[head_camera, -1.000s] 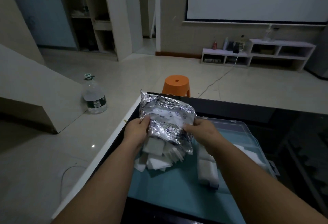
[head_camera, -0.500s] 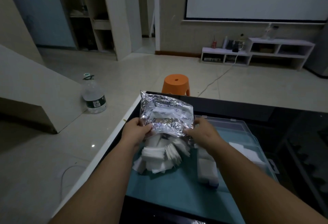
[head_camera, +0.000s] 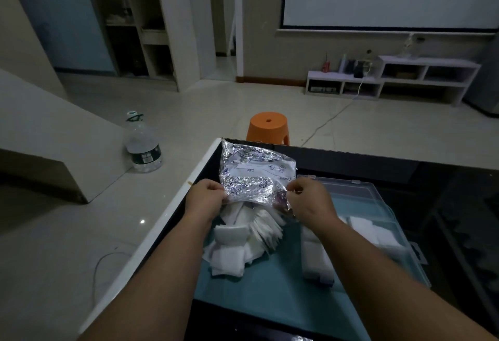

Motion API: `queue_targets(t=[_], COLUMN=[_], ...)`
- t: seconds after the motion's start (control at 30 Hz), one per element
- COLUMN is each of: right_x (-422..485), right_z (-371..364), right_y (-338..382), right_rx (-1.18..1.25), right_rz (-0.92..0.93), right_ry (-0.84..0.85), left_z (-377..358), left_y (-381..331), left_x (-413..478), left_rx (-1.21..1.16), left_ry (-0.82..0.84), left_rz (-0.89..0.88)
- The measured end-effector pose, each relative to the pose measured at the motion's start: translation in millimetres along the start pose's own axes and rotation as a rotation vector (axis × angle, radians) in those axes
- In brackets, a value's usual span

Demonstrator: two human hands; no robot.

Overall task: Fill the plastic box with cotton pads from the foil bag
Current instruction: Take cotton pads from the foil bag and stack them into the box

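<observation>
The left hand (head_camera: 206, 198) and right hand (head_camera: 310, 201) hold a crinkled silver foil bag (head_camera: 253, 175) mouth-down, fingers clamped on its lower edge. Loose white square cotton pads (head_camera: 237, 243) lie heaped beneath it, at the left of the clear plastic box (head_camera: 348, 184).

What the head camera kept from me

The foil bag (head_camera: 256, 175) hid the fingertips of the left hand (head_camera: 206, 197) and right hand (head_camera: 310, 200). The right forearm (head_camera: 378, 273) covered part of the plastic box (head_camera: 361, 194), and the cotton pads (head_camera: 316, 259) beside that forearm were blurred. I could not identify the small items (head_camera: 351, 64) on the low shelf (head_camera: 421, 60).
</observation>
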State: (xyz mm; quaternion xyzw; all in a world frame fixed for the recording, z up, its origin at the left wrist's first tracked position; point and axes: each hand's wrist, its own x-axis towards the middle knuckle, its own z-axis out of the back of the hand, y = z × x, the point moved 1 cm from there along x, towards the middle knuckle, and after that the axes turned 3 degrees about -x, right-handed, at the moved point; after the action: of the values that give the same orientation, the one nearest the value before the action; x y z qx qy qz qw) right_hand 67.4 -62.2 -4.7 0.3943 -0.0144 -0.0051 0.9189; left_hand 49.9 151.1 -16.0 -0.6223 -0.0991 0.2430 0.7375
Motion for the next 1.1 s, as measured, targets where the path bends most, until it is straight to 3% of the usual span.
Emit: queue_targets(t=[0.1, 0.2, 0.4, 0.53, 0.67, 0.8, 1.1], right_x=[1.0, 0.3, -12.2, -31.3, -48.0, -54.5, -65.0], right_z=[-3.4, -2.5, 6.3, 7.7, 6.1, 7.0, -1.1], right_y=[-2.7, -2.2, 8.6, 20.3, 26.1, 24.4, 26.5], right_rx=[-0.129, -0.273, -0.14, -0.179, -0.284, -0.323, -0.562], right_rz=[-0.008, 0.03, 0.12, 0.244, 0.34, 0.375, 0.607], right_ry=[0.061, 0.007, 0.009, 0.108, 0.187, 0.197, 0.195], left_z=[1.0, 5.7, 17.3, 26.9, 33.6, 34.1, 36.4], left_y=[0.7, -2.0, -15.5, -21.1, -19.4, -14.1, -13.4], left_x=[0.0, -1.4, -14.8, -28.7, -44.6, -50.9, -54.9], left_rx=[0.065, 0.221, 0.201, 0.289, 0.598, 0.904, 1.005], left_ry=[0.038, 0.028, 0.091, 0.289, 0.552, 0.503, 0.58], left_rz=[-0.023, -0.084, -0.206, -0.248, -0.341, -0.503, -0.563])
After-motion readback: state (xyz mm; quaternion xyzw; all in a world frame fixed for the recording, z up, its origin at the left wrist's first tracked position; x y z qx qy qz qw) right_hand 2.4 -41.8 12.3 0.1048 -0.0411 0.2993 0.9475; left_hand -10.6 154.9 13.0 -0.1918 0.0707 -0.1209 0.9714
